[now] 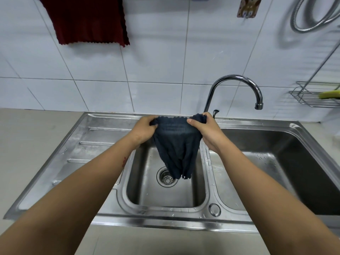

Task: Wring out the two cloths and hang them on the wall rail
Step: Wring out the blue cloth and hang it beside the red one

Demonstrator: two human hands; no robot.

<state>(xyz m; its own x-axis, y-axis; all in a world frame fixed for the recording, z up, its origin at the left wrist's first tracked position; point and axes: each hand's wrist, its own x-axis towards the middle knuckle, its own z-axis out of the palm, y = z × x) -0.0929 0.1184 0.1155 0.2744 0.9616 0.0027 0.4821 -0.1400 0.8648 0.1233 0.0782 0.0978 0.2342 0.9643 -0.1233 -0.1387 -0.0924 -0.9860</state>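
Head view: both bare arms reach over a steel double sink [184, 212] set in a grey worktop [27, 137].
Left hand [142, 131]: closed on the left top corner of the dark blue cloth [176, 144].
Right hand [206, 129]: closed on the right top corner, thumb on the front.
Dark blue cloth: stretched between the hands, rest hangs bunched to a point over the small middle basin, tip just above the drain strainer [166, 178] in this view.
Dark red cloth [86, 19]: hangs flat on the tiled wall, upper left; rail out of frame.
Faucet [233, 89]: gooseneck, spout over the right basin.
Wire rack [316, 96]: far right on the wall, yellow-green item in it.
Shower hose [312, 15]: coiled, top right.
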